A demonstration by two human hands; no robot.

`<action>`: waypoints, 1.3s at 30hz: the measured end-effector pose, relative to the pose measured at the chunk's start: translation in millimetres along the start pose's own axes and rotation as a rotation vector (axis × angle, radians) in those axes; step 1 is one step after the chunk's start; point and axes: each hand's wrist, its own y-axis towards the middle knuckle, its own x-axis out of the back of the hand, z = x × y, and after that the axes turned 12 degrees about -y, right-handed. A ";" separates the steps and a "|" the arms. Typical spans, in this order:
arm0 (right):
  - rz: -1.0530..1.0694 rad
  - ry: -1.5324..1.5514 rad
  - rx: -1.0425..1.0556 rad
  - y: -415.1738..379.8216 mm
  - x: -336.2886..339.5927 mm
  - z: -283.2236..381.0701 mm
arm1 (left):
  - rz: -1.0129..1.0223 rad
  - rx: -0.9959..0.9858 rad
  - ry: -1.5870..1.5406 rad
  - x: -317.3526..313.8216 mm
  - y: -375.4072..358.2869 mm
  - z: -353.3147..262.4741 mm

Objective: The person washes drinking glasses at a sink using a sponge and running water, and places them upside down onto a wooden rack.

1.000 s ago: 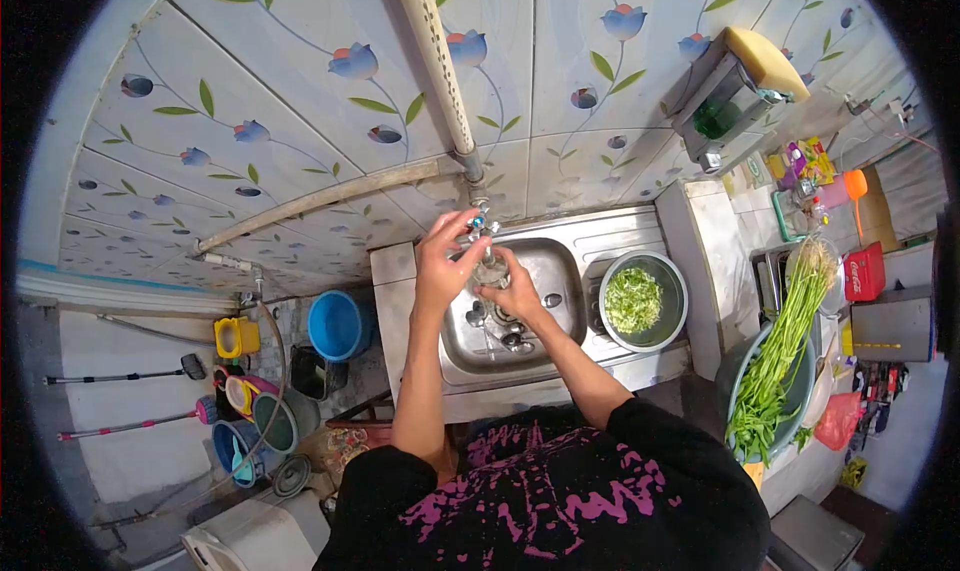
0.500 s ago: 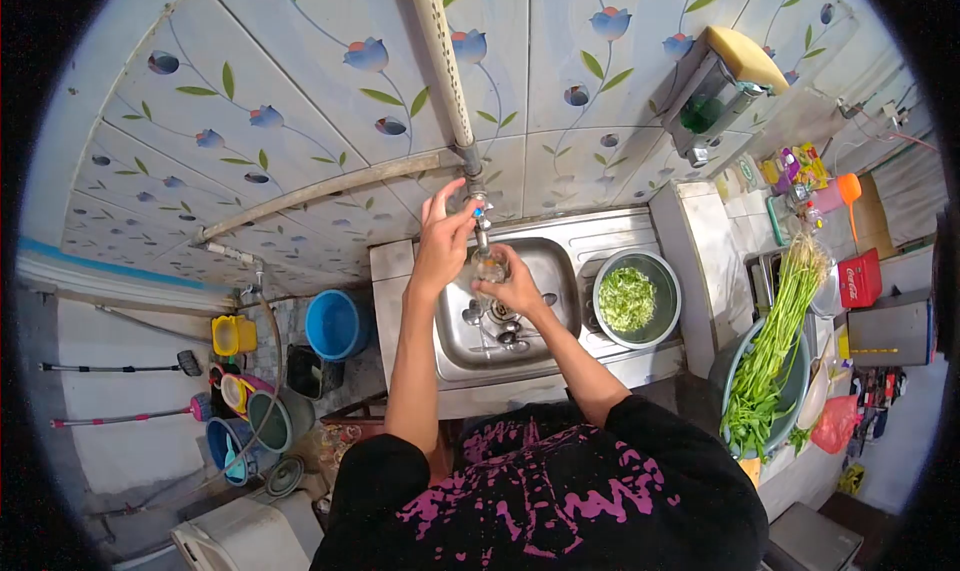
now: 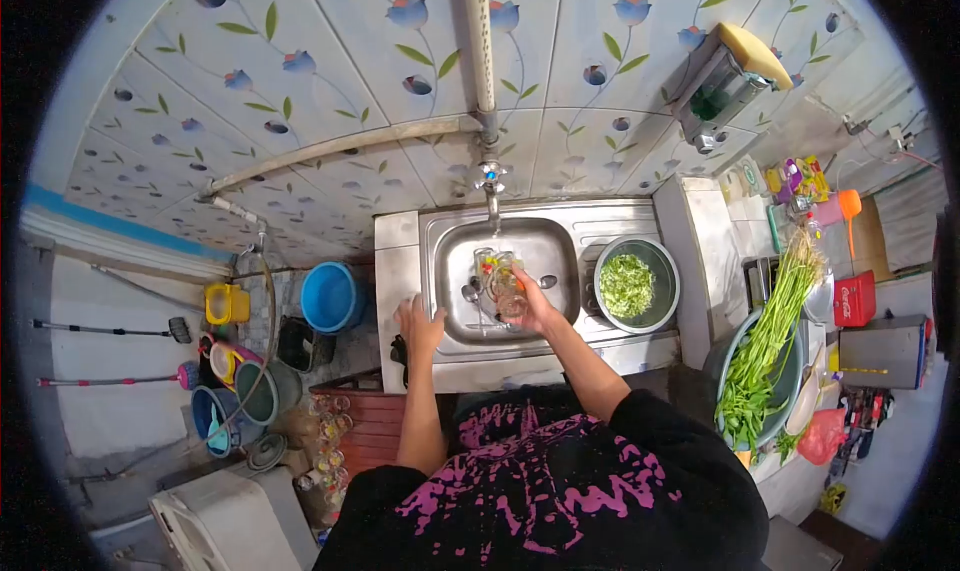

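Over the sink basin [image 3: 455,271], my right hand [image 3: 536,306] is wrapped round a clear drinking glass [image 3: 508,289] with red and yellow marks showing around it. Several spoons [image 3: 470,291] lie on the basin floor, partly hidden by the glass and my hand. My left hand [image 3: 420,323] is empty, its fingers apart, at the left rim of the sink above the tiled counter. The faucet [image 3: 491,183] with a blue-centred knob stands above the basin, and neither hand touches it.
A grey basin of chopped greens [image 3: 628,289] sits on the drainboard. Farther right, long leafy stalks [image 3: 765,361] lie across a larger tub. A soap dispenser [image 3: 715,96] hangs on the wall. At lower left are a blue bucket [image 3: 332,299] and several glasses [image 3: 330,451].
My left hand has left the faucet knob and moved down and left to the sink's edge. My right hand has drawn the glass away from the spout, toward me.
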 end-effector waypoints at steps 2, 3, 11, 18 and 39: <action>0.025 -0.015 -0.052 -2.3 3.3 -2.4 | -0.014 0.160 0.101 2.5 -30.8 3.5; 0.027 -0.022 -0.054 -2.1 5.2 -4.2 | -0.016 0.315 0.207 4.3 -44.0 4.0; -0.022 -0.120 -0.058 -13.5 2.2 -4.3 | -0.224 0.006 0.012 -49.2 -80.6 128.2; 0.105 -0.115 0.051 -14.8 4.6 -7.4 | -0.301 0.248 -0.079 -14.7 -95.4 99.8; 0.005 -0.305 0.193 -62.5 -66.8 -51.7 | 0.349 0.240 -1.307 77.9 -105.1 24.5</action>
